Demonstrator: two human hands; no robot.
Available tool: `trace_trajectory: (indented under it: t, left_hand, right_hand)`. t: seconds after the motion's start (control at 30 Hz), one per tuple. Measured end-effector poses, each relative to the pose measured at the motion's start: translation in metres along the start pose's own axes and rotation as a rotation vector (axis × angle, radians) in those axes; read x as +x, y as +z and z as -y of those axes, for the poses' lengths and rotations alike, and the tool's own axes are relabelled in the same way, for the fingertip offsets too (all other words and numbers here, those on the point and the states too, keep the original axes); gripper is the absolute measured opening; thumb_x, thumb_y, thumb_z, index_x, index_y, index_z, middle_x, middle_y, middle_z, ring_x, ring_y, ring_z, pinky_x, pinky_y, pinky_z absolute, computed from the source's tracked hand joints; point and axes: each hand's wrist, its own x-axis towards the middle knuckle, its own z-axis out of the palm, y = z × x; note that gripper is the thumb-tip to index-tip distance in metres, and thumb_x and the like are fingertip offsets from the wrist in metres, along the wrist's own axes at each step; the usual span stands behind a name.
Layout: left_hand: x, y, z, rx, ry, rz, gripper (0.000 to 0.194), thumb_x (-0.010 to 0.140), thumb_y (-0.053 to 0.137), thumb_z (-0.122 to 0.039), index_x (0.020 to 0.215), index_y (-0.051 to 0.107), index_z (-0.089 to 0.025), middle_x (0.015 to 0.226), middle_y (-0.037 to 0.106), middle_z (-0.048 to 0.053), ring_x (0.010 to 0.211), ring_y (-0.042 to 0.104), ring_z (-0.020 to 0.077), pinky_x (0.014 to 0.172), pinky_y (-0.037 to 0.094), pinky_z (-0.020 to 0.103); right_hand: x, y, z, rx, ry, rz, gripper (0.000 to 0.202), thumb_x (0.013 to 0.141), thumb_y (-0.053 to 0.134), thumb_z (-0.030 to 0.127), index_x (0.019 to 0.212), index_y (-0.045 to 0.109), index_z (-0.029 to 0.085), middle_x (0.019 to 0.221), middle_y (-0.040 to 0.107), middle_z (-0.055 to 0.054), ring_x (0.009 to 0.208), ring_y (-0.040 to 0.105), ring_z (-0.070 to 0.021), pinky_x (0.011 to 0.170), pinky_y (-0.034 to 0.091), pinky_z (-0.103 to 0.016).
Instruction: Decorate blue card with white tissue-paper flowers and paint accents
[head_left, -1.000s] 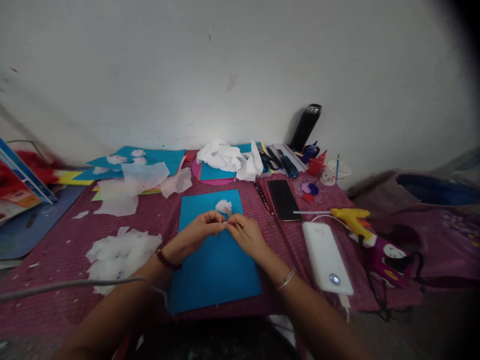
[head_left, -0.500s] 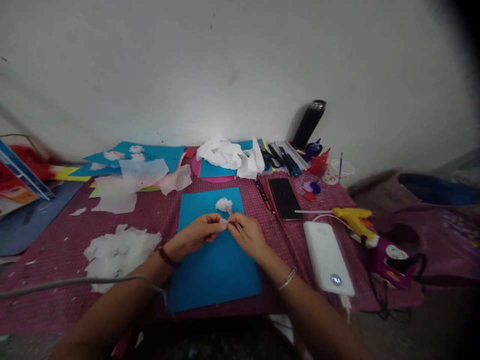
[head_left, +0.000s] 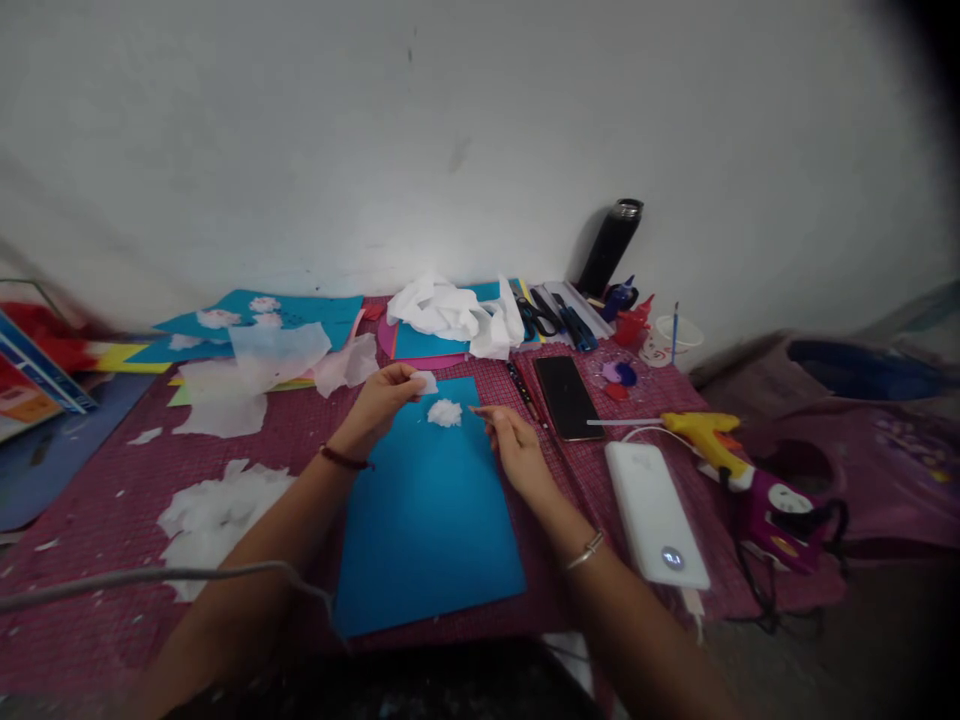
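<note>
My left hand (head_left: 385,397) pinches a small piece of white tissue paper (head_left: 425,382) above the top edge of a blue sheet (head_left: 427,530). On that sheet sits a fluffy white paper tuft (head_left: 445,413), between my two hands. To the right of the tuft, my right hand (head_left: 516,447) is closed on a thin wooden stick (head_left: 481,410), whose tip points toward the tuft; the fingers hide most of its length. A pile of torn white tissue pieces (head_left: 217,510) lies left of my left forearm, partly covered by it.
Crumpled white tissue (head_left: 450,315), scissors (head_left: 541,315) and a black bottle (head_left: 611,248) stand or lie near the wall. On the right are a phone (head_left: 568,398), a white power bank (head_left: 656,515) and a yellow glue gun (head_left: 705,440). A grey cable (head_left: 150,574) crosses the lower left.
My hands were together below the tuft, over the sheet. Now they are apart: the left has moved up and left with the paper, the right slightly right with the stick.
</note>
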Motion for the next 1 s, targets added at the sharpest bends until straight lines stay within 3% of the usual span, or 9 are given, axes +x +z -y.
trace_trajectory:
  t: [0.1,0.3,0.6,0.67,0.73,0.8,0.87,0.93,1.0]
  left_hand:
    - [0.012,0.005,0.015,0.074,0.027,-0.024,0.026,0.062,0.076,-0.036,0.069,0.06,-0.016,0.067,0.061,-0.001,0.061,0.053,0.0106,0.062,0.042,0.025]
    - [0.01,0.006,0.037,0.116,-0.003,0.016,0.023,0.064,0.074,-0.034,0.071,0.065,-0.015,0.068,0.062,0.0,0.064,0.054,0.0131,0.063,0.042,0.026]
    - [0.013,0.002,0.044,0.058,-0.004,0.022,0.025,0.067,0.072,-0.038,0.077,0.066,-0.015,0.076,0.065,0.002,0.069,0.057,0.0142,0.07,0.045,0.028]
    - [0.011,0.001,0.04,0.032,0.006,0.039,0.024,0.068,0.072,-0.038,0.076,0.066,-0.016,0.086,0.068,0.005,0.076,0.059,0.0153,0.074,0.046,0.029]
    - [0.007,0.001,0.033,0.052,0.043,0.128,0.02,0.07,0.071,-0.036,0.073,0.067,-0.017,0.105,0.068,0.008,0.091,0.062,0.0188,0.082,0.047,0.032]
    - [0.0,0.004,0.024,0.171,0.102,0.312,0.015,0.072,0.071,-0.033,0.072,0.07,-0.018,0.127,0.061,0.01,0.11,0.059,0.0239,0.093,0.045,0.036]
    - [-0.008,0.013,0.019,0.372,0.2,0.448,0.011,0.074,0.071,-0.03,0.072,0.073,-0.019,0.134,0.057,0.01,0.123,0.052,0.029,0.104,0.039,0.042]
    - [-0.015,0.024,0.021,0.556,0.312,0.414,0.005,0.073,0.072,-0.023,0.069,0.072,-0.02,0.127,0.061,0.01,0.127,0.049,0.0318,0.109,0.032,0.048]
    - [-0.018,0.034,0.028,0.692,0.406,0.267,0.008,0.071,0.07,-0.015,0.065,0.068,-0.02,0.119,0.065,0.01,0.127,0.048,0.0316,0.11,0.03,0.05]
  right_hand:
    - [0.001,0.002,-0.007,-0.053,-0.011,0.02,0.035,0.095,0.041,0.041,0.09,0.07,0.022,0.071,0.06,-0.002,0.062,0.055,-0.0159,0.056,0.043,-0.026]
    - [0.001,0.011,-0.012,-0.048,0.028,0.045,0.028,0.094,0.043,0.036,0.083,0.065,0.022,0.068,0.061,0.001,0.058,0.055,-0.0137,0.056,0.042,-0.025]
    - [0.006,0.015,-0.009,0.099,0.055,0.089,0.025,0.09,0.049,0.04,0.09,0.064,0.02,0.078,0.068,-0.002,0.059,0.058,-0.0129,0.057,0.046,-0.025]
    - [0.008,0.014,-0.01,0.15,0.091,0.063,0.024,0.088,0.051,0.041,0.093,0.063,0.02,0.08,0.069,-0.003,0.057,0.058,-0.013,0.055,0.047,-0.026]
    - [0.011,0.013,-0.011,0.199,0.133,0.026,0.025,0.086,0.053,0.042,0.093,0.061,0.019,0.08,0.07,-0.003,0.054,0.057,-0.0128,0.053,0.047,-0.026]
    - [0.014,0.012,-0.013,0.232,0.159,-0.001,0.026,0.084,0.053,0.042,0.093,0.06,0.019,0.079,0.07,-0.003,0.051,0.056,-0.0123,0.05,0.045,-0.025]
    - [0.016,0.011,-0.014,0.255,0.177,-0.011,0.026,0.084,0.053,0.042,0.092,0.06,0.019,0.077,0.07,-0.003,0.049,0.055,-0.0119,0.047,0.043,-0.025]
    - [0.018,0.011,-0.015,0.276,0.189,-0.012,0.025,0.083,0.052,0.042,0.091,0.06,0.019,0.075,0.069,-0.002,0.048,0.054,-0.0117,0.046,0.042,-0.024]
    - [0.018,0.01,-0.015,0.29,0.191,-0.017,0.024,0.083,0.052,0.041,0.09,0.06,0.02,0.074,0.069,-0.001,0.047,0.054,-0.0115,0.045,0.041,-0.024]
